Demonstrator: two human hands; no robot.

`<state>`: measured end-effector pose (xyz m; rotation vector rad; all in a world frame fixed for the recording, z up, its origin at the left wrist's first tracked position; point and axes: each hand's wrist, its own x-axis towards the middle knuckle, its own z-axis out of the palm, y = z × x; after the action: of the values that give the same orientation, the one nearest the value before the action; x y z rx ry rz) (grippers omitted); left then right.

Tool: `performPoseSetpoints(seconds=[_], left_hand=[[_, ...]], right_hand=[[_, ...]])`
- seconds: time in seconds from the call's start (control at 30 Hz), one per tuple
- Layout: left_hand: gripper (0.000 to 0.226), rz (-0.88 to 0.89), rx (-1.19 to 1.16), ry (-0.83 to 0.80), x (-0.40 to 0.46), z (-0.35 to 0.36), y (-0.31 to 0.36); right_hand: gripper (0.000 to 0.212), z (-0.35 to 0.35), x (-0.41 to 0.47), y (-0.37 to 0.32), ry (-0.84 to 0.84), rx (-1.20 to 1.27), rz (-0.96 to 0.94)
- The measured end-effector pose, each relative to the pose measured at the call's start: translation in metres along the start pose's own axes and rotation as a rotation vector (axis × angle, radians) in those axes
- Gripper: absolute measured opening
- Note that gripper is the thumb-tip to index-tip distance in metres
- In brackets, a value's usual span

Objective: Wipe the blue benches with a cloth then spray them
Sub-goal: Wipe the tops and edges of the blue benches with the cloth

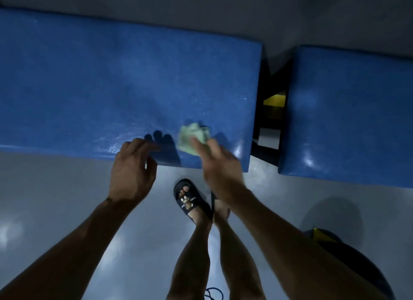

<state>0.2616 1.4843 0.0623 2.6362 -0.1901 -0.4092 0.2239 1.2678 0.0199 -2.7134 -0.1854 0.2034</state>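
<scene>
Motion blur smeared my right hand [218,163], and the left end of the bench [107,76] ran out of frame. That hand, reaching forward over the near edge, gripped a pale green cloth [194,137] bunched on the seat near its right end. My left hand [131,167] hovered at the same edge, fingers loosely curled, holding nothing. A second bench [348,112] sat apart to the right. The black sandal [190,199] carried white lettering I could not read.
</scene>
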Motion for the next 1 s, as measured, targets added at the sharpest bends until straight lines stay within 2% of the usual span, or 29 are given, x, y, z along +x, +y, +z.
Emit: performPoseSetpoints(seconds=[0.13, 0.23, 0.3, 0.43, 0.53, 0.6, 0.7, 0.8, 0.9, 1.0], left_hand=[[0.034, -0.030, 0.006, 0.021, 0.005, -0.011, -0.014], [0.033, -0.058, 0.019, 0.043, 0.004, -0.018, -0.028], [0.032, -0.064, 0.020, 0.036, 0.004, -0.021, -0.035], [0.032, -0.048, 0.030, 0.023, 0.003, -0.028, -0.050], [0.032, -0.013, 0.012, 0.006, 0.011, -0.039, -0.063], [0.031, 0.008, -0.004, 0.002, 0.016, -0.049, -0.073], [0.030, 0.052, -0.021, -0.006, 0.023, -0.061, -0.093], [0.031, 0.046, -0.031, -0.020, 0.027, -0.068, -0.115], [0.028, 0.074, -0.027, -0.019, 0.026, -0.074, -0.124], [0.027, 0.087, 0.002, -0.053, 0.027, -0.076, -0.124]], right_hand=[[0.057, -0.024, -0.026, 0.052, 0.051, 0.055, 0.274], [0.057, -0.011, -0.023, 0.022, 0.133, 0.091, 0.452], [0.063, 0.011, -0.011, -0.021, 0.106, 0.155, 0.546], [0.059, 0.045, 0.019, -0.107, 0.057, 0.212, 0.285], [0.069, 0.035, 0.027, -0.095, -0.080, 0.170, 0.173], [0.065, 0.014, 0.014, -0.058, -0.045, 0.069, 0.239], [0.055, -0.015, -0.008, -0.016, 0.061, -0.002, 0.515], [0.063, 0.013, 0.002, -0.049, 0.172, 0.009, 0.748], [0.077, 0.066, 0.030, -0.137, 0.143, 0.117, 0.634], [0.075, 0.084, 0.051, -0.195, 0.047, 0.149, 0.452]])
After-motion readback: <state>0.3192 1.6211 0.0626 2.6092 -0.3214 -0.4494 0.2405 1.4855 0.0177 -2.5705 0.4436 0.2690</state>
